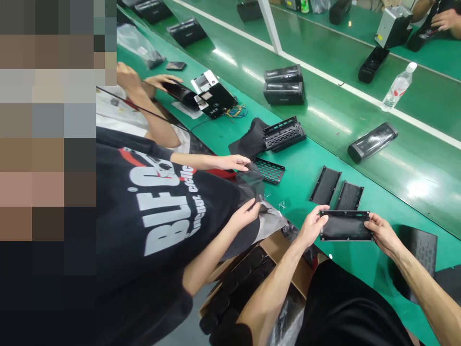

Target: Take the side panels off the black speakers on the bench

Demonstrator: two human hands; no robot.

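Between my two hands is a black rectangular panel [346,227] with a raised frame and small screw holes along its edges. My left hand [312,226] grips its left end, thumb on the face. At the right end, my right hand [384,234] pinches the panel with thumb and fingers. Just beyond it, two similar black panels lie on the green table: one panel [325,186] farther off, and a smaller-looking panel [350,196] partly hidden behind the held one. A black speaker-like housing [419,257] stands right of my right hand, partly covered by my forearm.
A co-worker at my left holds a dark thin sheet [251,181]. Slotted black frames [284,134] lie ahead of that person. A black cylindrical speaker [373,142] and a water bottle [399,87] are on the green surface beyond. An open cardboard box [293,269] of black parts sits below the table edge.
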